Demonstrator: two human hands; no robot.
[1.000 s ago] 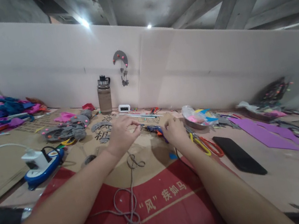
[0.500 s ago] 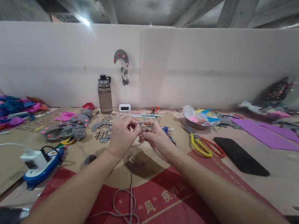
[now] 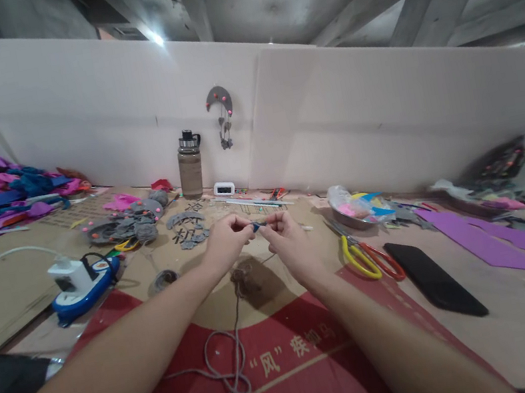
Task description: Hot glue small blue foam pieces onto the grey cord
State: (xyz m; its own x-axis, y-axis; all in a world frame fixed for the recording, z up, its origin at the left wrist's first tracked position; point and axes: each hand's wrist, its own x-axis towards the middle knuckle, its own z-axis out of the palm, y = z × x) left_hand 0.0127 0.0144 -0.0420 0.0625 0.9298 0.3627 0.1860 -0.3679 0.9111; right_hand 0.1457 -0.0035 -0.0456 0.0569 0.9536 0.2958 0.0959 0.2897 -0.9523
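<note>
My left hand [image 3: 229, 239] and my right hand [image 3: 289, 239] meet over the cardboard, thumbs and fingers pinched. Their fingertips close on a small length of grey yarn, mostly hidden by the fingers. A dark blue bit [image 3: 256, 226] shows between the fingertips; I cannot tell whether it is held or lies behind. Below the hands a loose tangle of grey yarn [image 3: 243, 280] rests on the board, and its strand [image 3: 231, 364] loops over the red printed area. Grey cut pieces [image 3: 189, 226] lie beyond my left hand.
Left are a blue power strip [image 3: 89, 291], a pinned grey pile [image 3: 125, 224] and a yarn coil [image 3: 164, 280]. A bottle [image 3: 191, 172] stands at the back. Right are scissors [image 3: 362, 260], a black phone [image 3: 434, 278], a bowl [image 3: 355, 221] and purple sheets [image 3: 483, 239].
Both hands have turned and lowered slightly, with the fingertips now pinched nearly level. The small loop seen at the right fingers no longer shows. The whole view has shifted slightly.
</note>
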